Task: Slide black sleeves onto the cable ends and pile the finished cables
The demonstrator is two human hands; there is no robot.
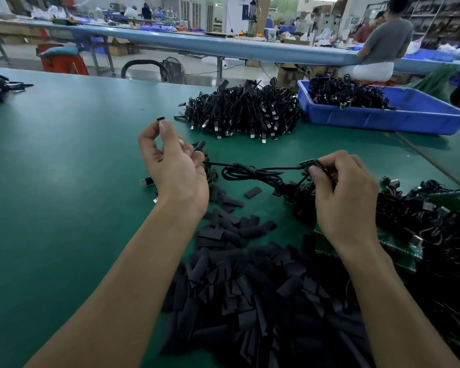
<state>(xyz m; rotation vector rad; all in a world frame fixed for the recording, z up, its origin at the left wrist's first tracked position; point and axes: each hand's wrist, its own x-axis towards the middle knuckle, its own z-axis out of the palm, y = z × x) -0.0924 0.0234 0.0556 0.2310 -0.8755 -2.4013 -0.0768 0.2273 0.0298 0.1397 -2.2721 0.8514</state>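
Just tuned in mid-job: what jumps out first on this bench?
The big heap of loose sleeves in the foreground, between the forearms. Above it, the left hand pinches one black sleeve while the right hand grips a cable end. Farther back, a pile of cables lies beside a blue bin.

This is a factory assembly hall. A wide green table [64,187] carries work in bulk: a heap of sleeves [250,293] at 6 o'clock, a pile of cables [242,110] at 12 o'clock, and a blue bin [369,119] with more of them at 2 o'clock. Behind it, from 10 to 2 o'clock, runs a long blue bench [197,43] where a worker [385,43] sits. Shelves [441,19] stand at 1 o'clock, and boxes [118,49] under the bench.
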